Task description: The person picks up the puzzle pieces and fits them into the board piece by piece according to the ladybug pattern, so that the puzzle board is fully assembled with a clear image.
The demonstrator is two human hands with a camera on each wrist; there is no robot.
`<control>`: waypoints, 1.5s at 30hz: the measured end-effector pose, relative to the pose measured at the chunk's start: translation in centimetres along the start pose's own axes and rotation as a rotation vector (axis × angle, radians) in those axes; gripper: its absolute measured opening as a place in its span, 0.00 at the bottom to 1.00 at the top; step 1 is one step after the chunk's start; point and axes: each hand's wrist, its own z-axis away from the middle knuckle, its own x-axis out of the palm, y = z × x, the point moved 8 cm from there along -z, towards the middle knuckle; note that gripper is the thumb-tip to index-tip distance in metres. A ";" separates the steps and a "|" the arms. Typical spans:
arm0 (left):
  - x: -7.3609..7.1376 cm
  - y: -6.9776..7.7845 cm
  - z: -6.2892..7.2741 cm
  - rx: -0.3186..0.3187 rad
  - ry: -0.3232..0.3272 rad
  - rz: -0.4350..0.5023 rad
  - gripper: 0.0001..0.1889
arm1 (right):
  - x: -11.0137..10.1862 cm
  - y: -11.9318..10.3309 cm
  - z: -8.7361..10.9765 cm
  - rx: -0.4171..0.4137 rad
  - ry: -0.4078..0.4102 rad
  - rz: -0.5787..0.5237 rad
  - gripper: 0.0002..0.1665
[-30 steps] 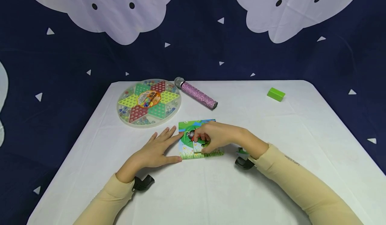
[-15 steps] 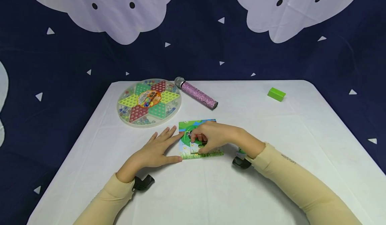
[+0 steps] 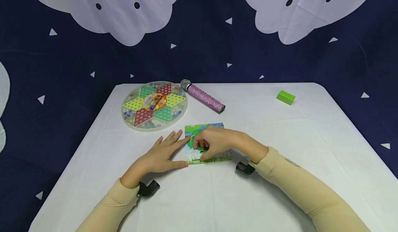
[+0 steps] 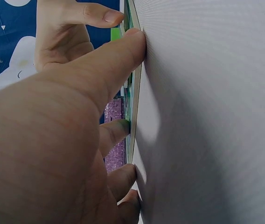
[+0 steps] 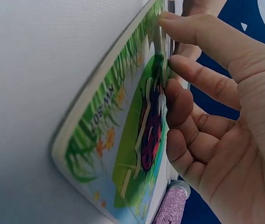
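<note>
A small square jigsaw board (image 3: 205, 126) with a ladybug on grass lies flat on the table. My left hand (image 3: 158, 156) rests palm down with fingers spread, thumb and index fingertip at the board's left edge. Over the board, my right hand (image 3: 217, 140) pinches a puzzle piece (image 3: 196, 154) between thumb and bent fingers, close over the board's lower left. Much of the picture is hidden under this hand in the head view. From the right wrist view, the dark and red ladybug (image 5: 152, 135) shows with raised piece edges around it.
Behind the board lies a pink glitter microphone (image 3: 203, 98), beside a round Chinese checkers set (image 3: 153, 106) with marbles. A green block (image 3: 285, 97) sits at the back right. Part of a small printed piece (image 3: 246, 158) shows beneath the right wrist.
My right hand has slid a little to the left across the board with the puzzle piece, covering more of the ladybug. My left hand stays in place.
</note>
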 end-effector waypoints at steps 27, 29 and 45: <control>0.0 0.0 0.0 0.000 0.001 0.006 0.47 | 0.3 -0.8 -0.9 -0.024 -0.012 -0.010 0.16; 0.0 -0.1 0.0 0.001 0.001 0.006 0.47 | 0.3 -0.8 -0.9 -0.024 -0.010 -0.008 0.17; 0.1 -0.1 -0.1 0.000 -0.008 0.010 0.47 | 0.4 -0.6 -1.0 -0.039 -0.003 -0.008 0.17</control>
